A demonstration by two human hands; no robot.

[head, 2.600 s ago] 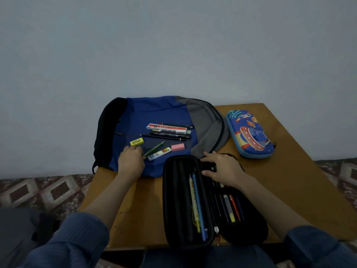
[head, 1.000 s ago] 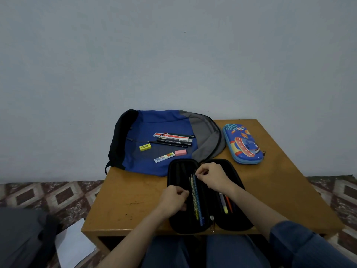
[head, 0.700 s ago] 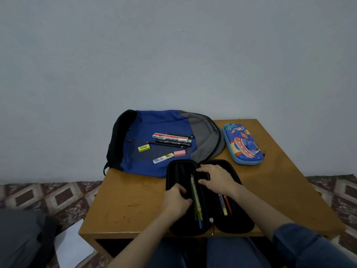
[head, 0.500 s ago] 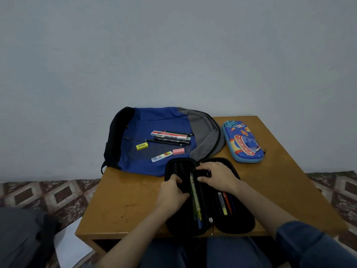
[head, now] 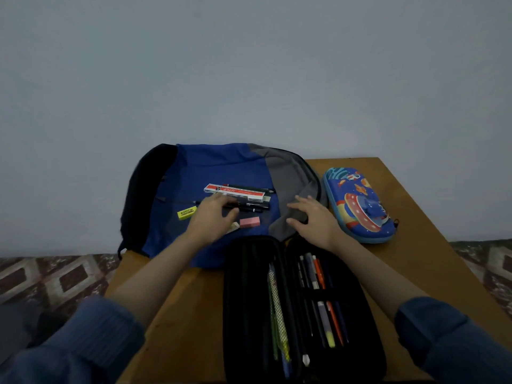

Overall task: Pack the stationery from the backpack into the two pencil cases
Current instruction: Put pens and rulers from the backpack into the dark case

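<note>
The black pencil case (head: pixel 249 300) lies open at the table's front with several pens and pencils inside. Behind it the blue and grey backpack (head: pixel 210 167) lies flat, carrying a red and white box (head: pixel 235 190), black pens (head: pixel 253 207), a yellow eraser (head: pixel 187 212) and a pink eraser (head: pixel 249 222). My left hand (head: pixel 213 220) hovers over the black pens, fingers apart, covering a small white item. My right hand (head: pixel 313 220) is spread over the backpack's grey flap. The blue rocket pencil case (head: pixel 357 203) sits shut at the right.
The wooden table (head: pixel 410 245) stands against a plain wall. Its right side beyond the rocket pencil case is bare wood. Patterned floor tiles (head: pixel 55 275) show on both sides. My blue sleeves fill the lower corners.
Both hands left the black pencil case and moved forward onto the backpack. The left went to the pens, the right to the grey flap. The camera tilted down and closer.
</note>
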